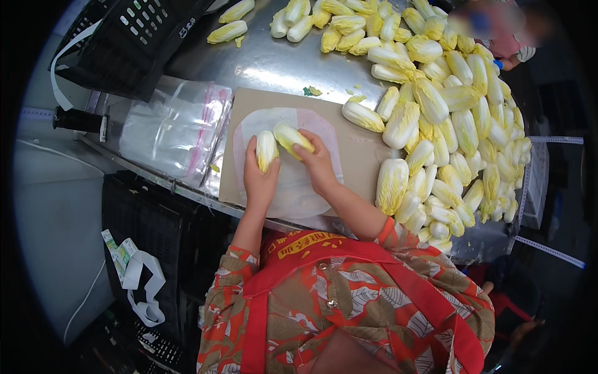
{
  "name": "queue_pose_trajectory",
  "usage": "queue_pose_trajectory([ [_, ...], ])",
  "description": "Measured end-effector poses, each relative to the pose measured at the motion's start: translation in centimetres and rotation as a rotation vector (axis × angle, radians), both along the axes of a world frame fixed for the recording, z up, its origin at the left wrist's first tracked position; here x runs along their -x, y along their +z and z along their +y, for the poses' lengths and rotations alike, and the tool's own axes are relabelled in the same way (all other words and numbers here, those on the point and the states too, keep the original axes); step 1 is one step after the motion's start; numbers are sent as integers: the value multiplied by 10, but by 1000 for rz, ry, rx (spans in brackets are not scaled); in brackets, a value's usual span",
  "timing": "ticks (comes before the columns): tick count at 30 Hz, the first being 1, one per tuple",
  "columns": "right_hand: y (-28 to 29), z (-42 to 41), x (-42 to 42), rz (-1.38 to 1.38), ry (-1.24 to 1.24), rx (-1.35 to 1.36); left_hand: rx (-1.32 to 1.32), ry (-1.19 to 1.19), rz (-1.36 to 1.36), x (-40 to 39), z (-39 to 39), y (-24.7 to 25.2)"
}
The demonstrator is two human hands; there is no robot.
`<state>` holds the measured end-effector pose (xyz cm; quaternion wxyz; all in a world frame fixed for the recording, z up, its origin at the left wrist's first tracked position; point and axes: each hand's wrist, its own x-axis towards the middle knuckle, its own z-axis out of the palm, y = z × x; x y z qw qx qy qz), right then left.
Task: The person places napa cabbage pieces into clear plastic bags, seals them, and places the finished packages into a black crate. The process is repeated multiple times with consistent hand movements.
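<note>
My left hand (259, 175) grips a small napa cabbage (266, 148), its white base pointing away from me. A second small napa cabbage (289, 139) is held in my right hand (319, 161), tilted so that its white end leans toward the first. The two cabbages are close together at their base ends. Beneath both hands lies a pale rounded sheet (299, 196), seemingly plastic or paper, on a flat piece of brown cardboard (357, 145). Just right of the cardboard, a large pile of napa cabbages (427, 100) covers the metal table (201, 58).
Clear plastic bags (161, 126) are stacked left of the cardboard. A black plastic crate (121, 51) stands at the upper left; dark crates (140, 219) and a loose white strip (145, 290) are below the table edge. Another person (507, 44) is across the table.
</note>
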<state>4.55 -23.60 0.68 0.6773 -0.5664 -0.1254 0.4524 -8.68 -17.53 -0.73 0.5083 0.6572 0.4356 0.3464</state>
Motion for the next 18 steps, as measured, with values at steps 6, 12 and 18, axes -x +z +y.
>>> queue_pose_trajectory([
  [6, -4, -3, -1, -854, 238, 161, -102, -24, 316, -3, -1, 4],
  [12, 2, -7, -5, -933, 141, 198, -162, 36, 300, -8, -7, -5],
  [18, -9, -10, -7, -871, 253, 132, -226, 6, 507, -19, 5, 25],
])
